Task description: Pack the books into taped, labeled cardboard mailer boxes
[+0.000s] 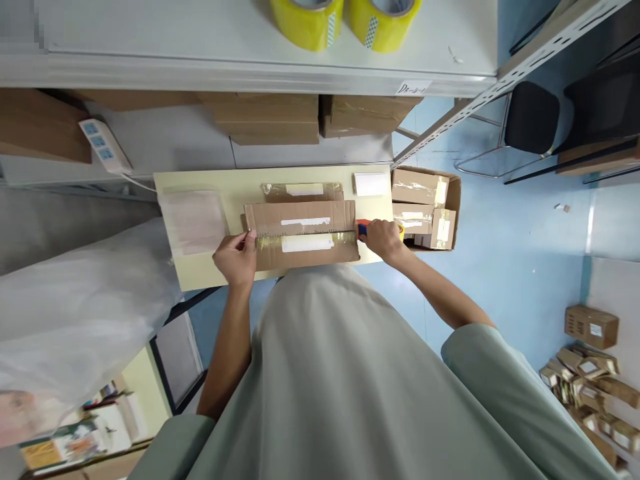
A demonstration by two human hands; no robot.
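- Far left, a big cloudy plastic bag [85, 313] bulges right up near the table, so that side's kinda cramped. Behind it, a white power strip [106, 148] leans by a brown carton [43, 127] on the shelf.
- The work surface is a pale yellow table [240, 181], with a whitish translucent sheet [195, 223] near its left edge.
- Left hand [237, 257] is pinched up, thumb and fingertips gripping the left end of the cardboard box [303, 229].
- That box sits mid-table, close to the front edge, where the person's grey-green clothing [330, 373] comes up. It's long, plain brown, with a jagged line running lengthwise, shiny clear tape on the near half and two scruffy white labels.
- Just behind it lies another taped box [303, 192]; the shelf's upper level holds two yellow tape rolls [307, 27].
- Right hand [383, 239] is curled tight around a red-and-blue tape dispenser [363, 230] at the box's right end. White papers [371, 184] sit behind it.
- An open carton [457, 213] of taped boxes crowds the table's right edge.
- Past that, blue floor [510, 247] spreads wide, with a black chair [533, 117] behind and piled boxes [595, 387] far right.
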